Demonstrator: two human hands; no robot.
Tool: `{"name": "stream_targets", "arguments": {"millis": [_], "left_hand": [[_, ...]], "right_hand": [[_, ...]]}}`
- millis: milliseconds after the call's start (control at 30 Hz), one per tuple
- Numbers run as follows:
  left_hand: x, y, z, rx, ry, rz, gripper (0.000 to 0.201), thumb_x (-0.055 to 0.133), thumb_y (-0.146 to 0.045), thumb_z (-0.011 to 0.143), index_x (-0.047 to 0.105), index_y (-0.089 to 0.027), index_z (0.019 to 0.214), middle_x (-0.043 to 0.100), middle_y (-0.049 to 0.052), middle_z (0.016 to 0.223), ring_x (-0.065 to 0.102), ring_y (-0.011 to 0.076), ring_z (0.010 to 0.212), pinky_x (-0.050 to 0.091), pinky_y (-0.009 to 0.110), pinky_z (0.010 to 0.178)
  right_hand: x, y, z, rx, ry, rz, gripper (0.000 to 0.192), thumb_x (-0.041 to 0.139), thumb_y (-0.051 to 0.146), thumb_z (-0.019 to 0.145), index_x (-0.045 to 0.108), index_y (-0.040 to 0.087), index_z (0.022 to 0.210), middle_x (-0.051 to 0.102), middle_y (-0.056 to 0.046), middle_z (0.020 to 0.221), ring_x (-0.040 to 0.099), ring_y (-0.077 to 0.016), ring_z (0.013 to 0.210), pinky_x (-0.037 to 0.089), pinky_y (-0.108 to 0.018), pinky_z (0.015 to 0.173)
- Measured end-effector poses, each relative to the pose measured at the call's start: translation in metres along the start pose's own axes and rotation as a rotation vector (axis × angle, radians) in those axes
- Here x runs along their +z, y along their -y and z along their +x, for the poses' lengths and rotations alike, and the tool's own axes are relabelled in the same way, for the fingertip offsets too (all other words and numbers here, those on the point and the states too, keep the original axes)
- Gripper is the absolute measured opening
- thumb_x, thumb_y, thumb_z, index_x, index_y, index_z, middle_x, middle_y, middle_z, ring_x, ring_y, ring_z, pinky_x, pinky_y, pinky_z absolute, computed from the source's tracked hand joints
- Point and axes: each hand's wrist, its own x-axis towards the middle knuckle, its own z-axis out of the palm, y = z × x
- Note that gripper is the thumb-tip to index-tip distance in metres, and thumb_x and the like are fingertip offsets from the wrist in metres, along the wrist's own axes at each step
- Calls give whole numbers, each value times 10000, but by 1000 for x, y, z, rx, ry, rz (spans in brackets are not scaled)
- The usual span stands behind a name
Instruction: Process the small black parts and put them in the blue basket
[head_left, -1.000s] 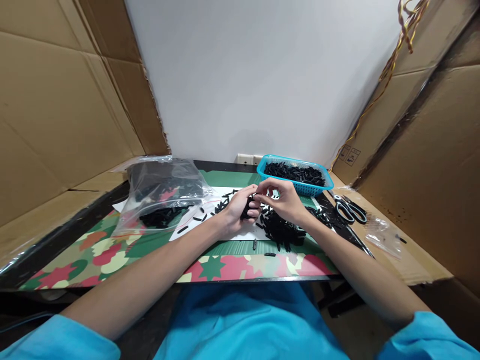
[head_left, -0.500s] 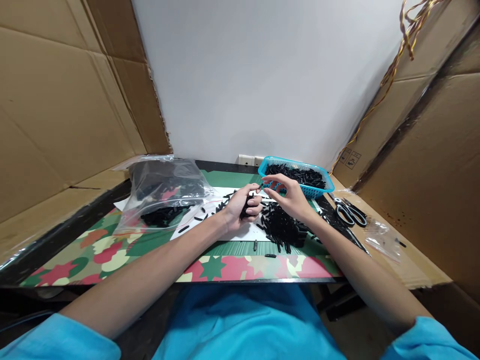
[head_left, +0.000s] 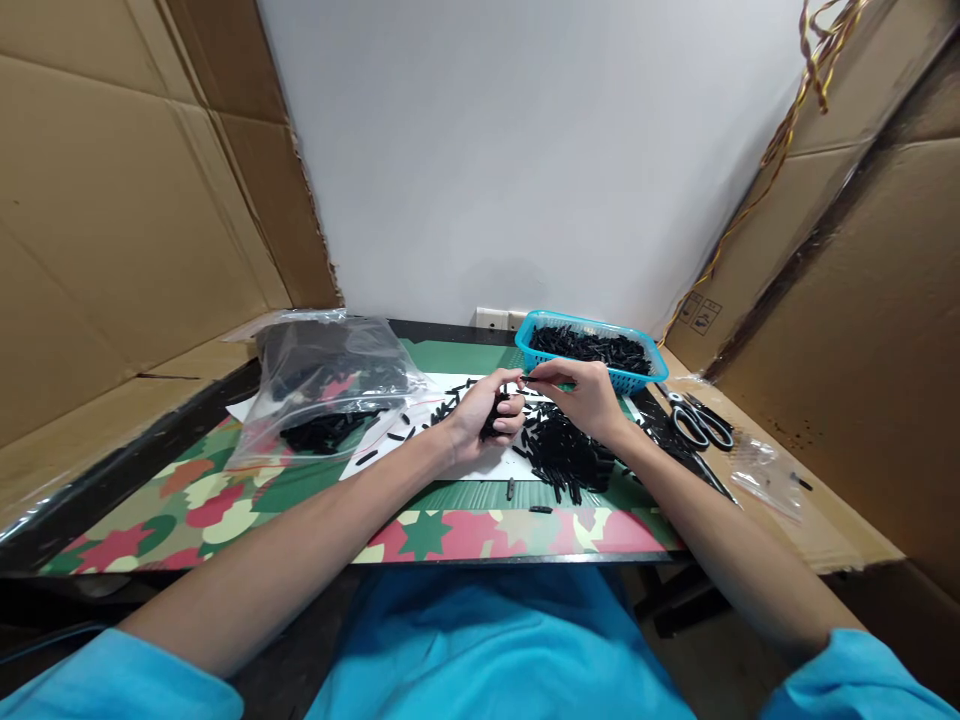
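The left hand [head_left: 480,415] curls around black pieces [head_left: 495,412], mostly hidden; the right hand [head_left: 589,395] pinches one small, indistinct black piece [head_left: 527,380].

Both forearms reach in from the lower corners and meet near the middle of the frame. The left hand [head_left: 484,415] is curled into a loose fist, palm turned inward. The right hand [head_left: 589,395] pinches thumb and forefinger together, its fingertips touching the left hand's.
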Motion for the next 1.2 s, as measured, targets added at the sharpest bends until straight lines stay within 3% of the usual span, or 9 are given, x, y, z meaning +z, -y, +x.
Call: {"name": "stream_targets", "arguments": {"millis": [400,733,1200], "left_hand": [[-5,1,4,-27,13,-13,504,583,-439,938,328,-245,549,260,-73,422,243,67,330,193,193,296],[-5,-1,4,7,-18,-52,385,553,-367,969,390,-234,647,282,-90,471,284,74,325,213,183,295],[1,4,3,-33,-29,7,336,504,-368,1013,462,-213,718,325,-90,525,296,68,336,206,180,304]], "right_hand": [[1,2,-1,65,20,75,286,811,471,864,777,189,895,825,-85,864,790,-251,782,645,-374,755],[2,5,-2,59,81,67,252,643,443,987,694,208,1061,801,-49,803,780,-212,727,604,-308,663],[6,12,-2,30,38,40,154,686,348,953,738,203,941,760,-34,808,716,-174,722,544,-273,646]]}}
